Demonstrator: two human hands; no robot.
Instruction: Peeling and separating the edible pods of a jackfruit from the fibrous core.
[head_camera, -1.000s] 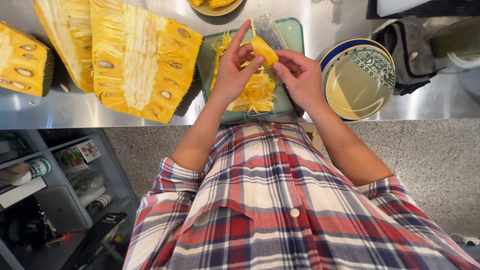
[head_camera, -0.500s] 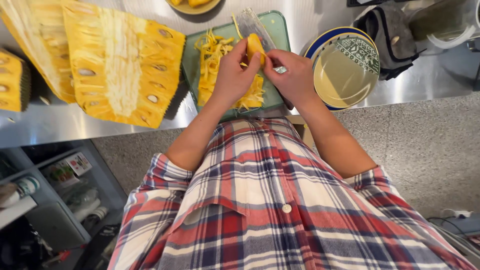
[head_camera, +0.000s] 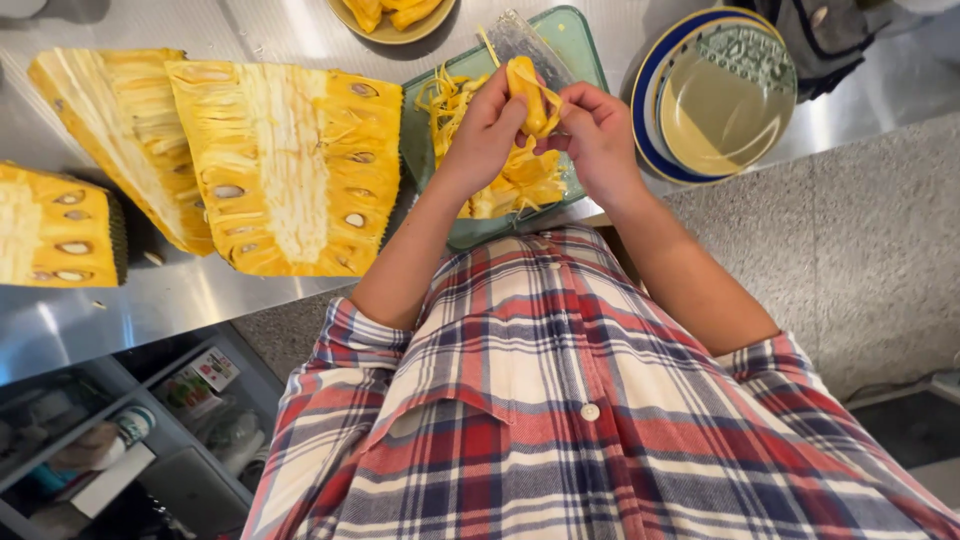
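Observation:
My left hand (head_camera: 483, 130) and my right hand (head_camera: 594, 135) meet above a green cutting board (head_camera: 580, 55) and both pinch one yellow jackfruit pod (head_camera: 526, 84). Thin yellow strands hang off the pod. A heap of jackfruit strands and pieces (head_camera: 510, 180) lies on the board under my hands. A knife blade (head_camera: 520, 38) rests on the board's far part. Left of the board lie big cut jackfruit sections (head_camera: 290, 160) with pale cores and seeds.
Stacked plates (head_camera: 715, 95), blue-rimmed under a tan one, sit right of the board on the steel counter (head_camera: 150, 300). A bowl with yellow pods (head_camera: 392, 15) is at the far edge. A dark cloth (head_camera: 835, 35) lies far right. Shelves with clutter (head_camera: 150, 420) are below.
My hands still hold the pod between them and have turned it more upright; strands now trail from it. The view has shifted, so the counter looks tilted.

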